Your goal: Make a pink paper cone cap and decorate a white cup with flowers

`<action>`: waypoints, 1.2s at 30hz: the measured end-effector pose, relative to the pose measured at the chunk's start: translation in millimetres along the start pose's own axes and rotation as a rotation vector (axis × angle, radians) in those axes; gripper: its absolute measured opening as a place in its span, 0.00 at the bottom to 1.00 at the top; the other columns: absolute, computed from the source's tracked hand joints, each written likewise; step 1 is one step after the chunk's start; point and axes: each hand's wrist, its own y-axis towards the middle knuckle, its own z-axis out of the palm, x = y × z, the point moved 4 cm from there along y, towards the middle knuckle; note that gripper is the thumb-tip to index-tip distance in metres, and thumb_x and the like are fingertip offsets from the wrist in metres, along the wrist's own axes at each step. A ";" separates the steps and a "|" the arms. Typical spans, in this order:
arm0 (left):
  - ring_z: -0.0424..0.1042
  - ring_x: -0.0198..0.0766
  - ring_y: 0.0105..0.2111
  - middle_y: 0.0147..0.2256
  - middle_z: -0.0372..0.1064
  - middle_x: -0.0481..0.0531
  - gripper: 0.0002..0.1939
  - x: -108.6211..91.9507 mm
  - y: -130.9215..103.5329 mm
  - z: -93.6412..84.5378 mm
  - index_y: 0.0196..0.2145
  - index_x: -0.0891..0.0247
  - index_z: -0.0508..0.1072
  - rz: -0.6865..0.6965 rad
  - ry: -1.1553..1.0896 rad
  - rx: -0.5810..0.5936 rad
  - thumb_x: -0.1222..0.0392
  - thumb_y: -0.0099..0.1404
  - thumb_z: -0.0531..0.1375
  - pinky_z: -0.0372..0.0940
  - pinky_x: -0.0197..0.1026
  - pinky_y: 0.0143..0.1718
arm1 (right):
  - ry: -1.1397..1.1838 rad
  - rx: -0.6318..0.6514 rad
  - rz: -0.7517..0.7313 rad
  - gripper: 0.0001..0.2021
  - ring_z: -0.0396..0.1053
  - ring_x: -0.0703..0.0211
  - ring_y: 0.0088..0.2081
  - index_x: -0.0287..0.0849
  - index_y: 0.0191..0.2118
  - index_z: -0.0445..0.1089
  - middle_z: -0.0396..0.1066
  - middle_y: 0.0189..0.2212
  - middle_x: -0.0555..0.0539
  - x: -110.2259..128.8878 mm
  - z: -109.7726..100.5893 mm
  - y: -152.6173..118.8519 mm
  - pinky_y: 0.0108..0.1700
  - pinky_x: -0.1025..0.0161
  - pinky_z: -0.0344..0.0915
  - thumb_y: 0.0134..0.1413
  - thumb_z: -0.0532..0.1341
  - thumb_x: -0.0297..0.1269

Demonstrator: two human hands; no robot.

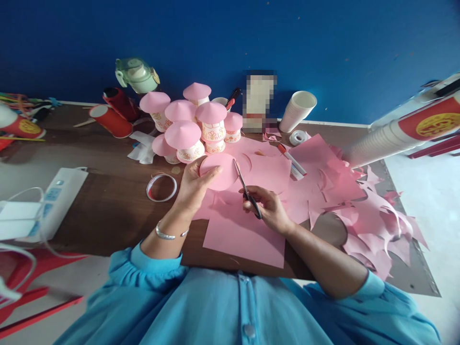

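At the centre of the frame, head view: one disc (225,181), pink, flat, held up over the pink sheets. Left hand (194,187) — pinching the disc at its left side, thumb on the upper face; a silver bracelet (166,233) at the wrist. Right hand (268,206), just right of and below centre: fingers curled about the handles of the scissors (256,207), black-handled, blades pointing up and left at the disc's right edge.

Upper middle: a cluster of towers (212,130), white patterned bodies under pink cones, standing close together. To their right, an item hidden by blurred squares, not identifiable; then a tilted cup stack (296,112), white, with a tape roll (297,138) just below it.

Centre and lower middle: sheets (247,239), pink, overlapping on the brown table (132,218); a marker (293,163) lies on them, right of centre.

Right: scraps (377,225), pink, curved cuts, heaped; above them, a long row of nested cups (373,141), slanting.

Left of centre: a white ring (161,187), lying flat. Upper left: two red cylinders (111,120), tilted; a green-lidded bottle (138,79) behind. Far left: a power strip (57,201), white — cables alongside.
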 end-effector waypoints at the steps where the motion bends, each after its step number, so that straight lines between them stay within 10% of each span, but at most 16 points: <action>1: 0.76 0.43 0.36 0.35 0.78 0.51 0.15 -0.2 0.0 -0.2 0.38 0.62 0.80 0.003 -0.001 -0.004 0.49 0.59 0.70 0.73 0.44 0.40 | 0.001 0.004 0.002 0.24 0.72 0.63 0.27 0.42 0.46 0.73 0.74 0.28 0.50 0.6 0.2 -0.1 0.31 0.63 0.69 0.54 0.71 0.55; 36: 0.76 0.43 0.34 0.34 0.79 0.52 0.14 0.1 -2.7 2.3 0.38 0.62 0.82 -0.087 0.034 0.101 0.51 0.59 0.70 0.71 0.41 0.35 | 0.072 -0.038 0.015 0.27 0.68 0.64 0.26 0.42 0.46 0.76 0.71 0.29 0.51 4.1 -3.5 1.9 0.29 0.63 0.66 0.50 0.72 0.59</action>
